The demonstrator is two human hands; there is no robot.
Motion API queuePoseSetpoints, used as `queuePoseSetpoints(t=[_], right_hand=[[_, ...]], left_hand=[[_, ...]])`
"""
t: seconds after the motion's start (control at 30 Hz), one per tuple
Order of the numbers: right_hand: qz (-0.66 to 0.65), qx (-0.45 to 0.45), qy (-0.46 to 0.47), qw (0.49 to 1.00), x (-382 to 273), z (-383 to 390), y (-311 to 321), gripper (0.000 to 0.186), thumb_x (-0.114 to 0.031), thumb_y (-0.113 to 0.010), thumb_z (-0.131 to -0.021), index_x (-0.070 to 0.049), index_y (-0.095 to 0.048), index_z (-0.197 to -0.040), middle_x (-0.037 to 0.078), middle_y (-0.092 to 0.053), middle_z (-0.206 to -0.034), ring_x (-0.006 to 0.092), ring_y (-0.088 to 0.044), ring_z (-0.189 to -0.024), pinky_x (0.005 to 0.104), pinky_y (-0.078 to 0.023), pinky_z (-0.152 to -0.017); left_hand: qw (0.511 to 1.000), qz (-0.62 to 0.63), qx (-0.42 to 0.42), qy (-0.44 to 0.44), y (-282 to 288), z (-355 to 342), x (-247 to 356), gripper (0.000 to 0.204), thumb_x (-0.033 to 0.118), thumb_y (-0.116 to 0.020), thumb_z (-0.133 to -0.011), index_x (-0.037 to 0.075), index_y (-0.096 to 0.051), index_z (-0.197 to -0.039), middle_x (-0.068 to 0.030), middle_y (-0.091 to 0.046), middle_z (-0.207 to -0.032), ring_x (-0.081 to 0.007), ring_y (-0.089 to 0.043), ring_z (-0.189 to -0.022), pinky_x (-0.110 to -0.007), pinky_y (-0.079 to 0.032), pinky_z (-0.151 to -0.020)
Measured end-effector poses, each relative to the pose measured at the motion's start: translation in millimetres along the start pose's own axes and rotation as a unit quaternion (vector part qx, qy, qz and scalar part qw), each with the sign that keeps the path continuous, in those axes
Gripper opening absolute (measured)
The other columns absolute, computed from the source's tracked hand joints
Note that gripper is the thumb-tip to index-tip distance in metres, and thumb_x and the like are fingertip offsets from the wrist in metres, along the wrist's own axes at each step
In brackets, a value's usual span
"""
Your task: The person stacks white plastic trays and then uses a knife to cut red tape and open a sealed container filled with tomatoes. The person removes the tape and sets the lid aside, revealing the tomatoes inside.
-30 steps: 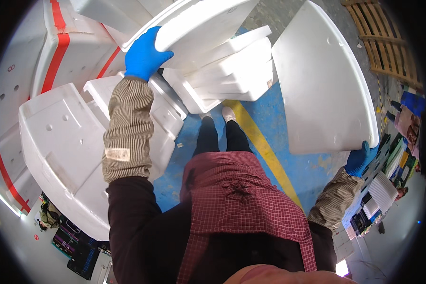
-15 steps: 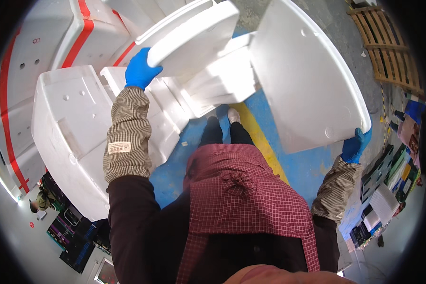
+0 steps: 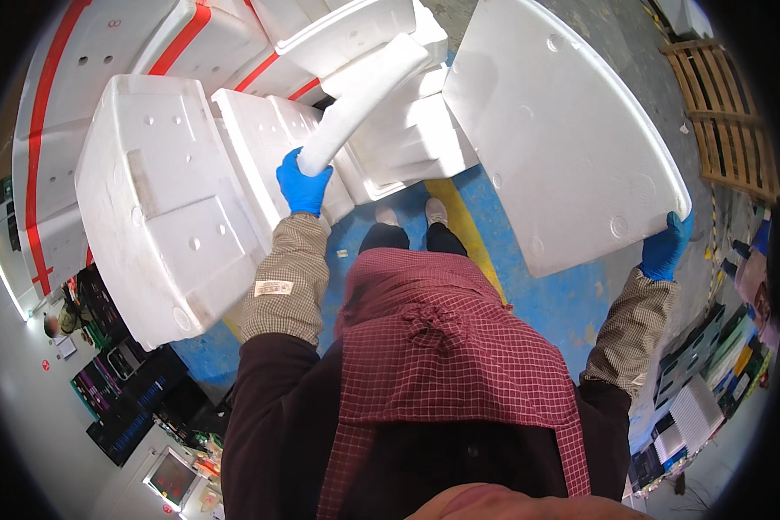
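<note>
My left hand (image 3: 304,182), in a blue glove, grips the near end of a white foam lid (image 3: 364,102), which is tilted nearly edge-on and points away to the upper right. Out to the right, my right hand (image 3: 666,248), also gloved in blue, is closed on the near right corner of a large white foam panel (image 3: 563,139), which looks like another lid. Between the two stands an open white foam box (image 3: 416,143) with sunlight on its inside. White foam boxes (image 3: 165,199) stand close beside my left hand.
Taller foam boxes with red tape (image 3: 56,113) are stacked at the far left. A wooden pallet (image 3: 721,121) lies at the far right. Underfoot is a blue floor (image 3: 485,208) with a yellow stripe (image 3: 468,225). Assorted goods (image 3: 698,407) crowd the right edge.
My left hand has moved right and nearer, turning its lid from face-on to edge-on. The panel in my right hand has shifted slightly. The view has swung a little to the left.
</note>
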State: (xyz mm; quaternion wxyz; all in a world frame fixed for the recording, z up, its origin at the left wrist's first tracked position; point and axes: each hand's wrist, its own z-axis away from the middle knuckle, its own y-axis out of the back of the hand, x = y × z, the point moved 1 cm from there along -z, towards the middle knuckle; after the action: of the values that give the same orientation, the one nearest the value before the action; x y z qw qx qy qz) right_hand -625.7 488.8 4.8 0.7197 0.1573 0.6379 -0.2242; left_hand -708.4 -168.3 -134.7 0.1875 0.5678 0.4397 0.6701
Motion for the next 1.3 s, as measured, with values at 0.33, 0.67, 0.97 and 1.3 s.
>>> queuePoseSetpoints(t=[0.33,0.67,0.97,1.3], right_hand=[[0.0,-0.008,-0.024,1.0,-17,3,14,0.065,-0.028,-0.074,-0.086,-0.002,-0.052,-0.142,0.017,-0.062,-0.134,0.0307,-0.059,-0.126,0.0459,-0.048,-0.109],[-0.037,-0.001,-0.066,0.997,-11,-9,32,0.064,-0.027,-0.069,-0.087,-0.002,-0.051,-0.143,0.016,-0.06,-0.137,0.0308,-0.058,-0.128,0.0459,-0.047,-0.109],[-0.019,0.002,-0.087,0.996,-26,-30,6,0.063,-0.028,-0.073,-0.084,-0.002,-0.056,-0.138,0.018,-0.063,-0.131,0.0319,-0.06,-0.123,0.0469,-0.048,-0.107],[0.053,-0.107,-0.081,0.99,-14,1,-129,0.07,-0.032,-0.082,-0.078,-0.001,-0.057,-0.136,0.015,-0.064,-0.123,0.0293,-0.06,-0.118,0.0431,-0.047,-0.104]], left_hand=[[0.99,0.084,0.005,0.111,-8,66,-57,0.078,0.024,-0.094,-0.061,0.005,-0.06,-0.128,-0.0206,-0.064,-0.117,-0.0385,-0.062,-0.111,-0.048,-0.052,-0.097],[0.996,-0.049,-0.051,0.052,-14,87,-126,0.081,0.025,-0.095,-0.058,-0.003,-0.06,-0.126,-0.0221,-0.069,-0.116,-0.0352,-0.067,-0.105,-0.045,-0.054,-0.093],[0.982,-0.057,-0.097,0.149,-58,135,-115,0.054,0.027,-0.091,-0.059,0.002,-0.072,-0.103,-0.0236,-0.072,-0.098,-0.0421,-0.072,-0.093,-0.046,-0.058,-0.083],[0.999,-0.015,0.031,0.023,61,70,19,0.071,0.022,-0.084,-0.07,0.008,-0.061,-0.136,-0.0206,-0.068,-0.11,-0.0379,-0.066,-0.102,-0.045,-0.054,-0.089]])
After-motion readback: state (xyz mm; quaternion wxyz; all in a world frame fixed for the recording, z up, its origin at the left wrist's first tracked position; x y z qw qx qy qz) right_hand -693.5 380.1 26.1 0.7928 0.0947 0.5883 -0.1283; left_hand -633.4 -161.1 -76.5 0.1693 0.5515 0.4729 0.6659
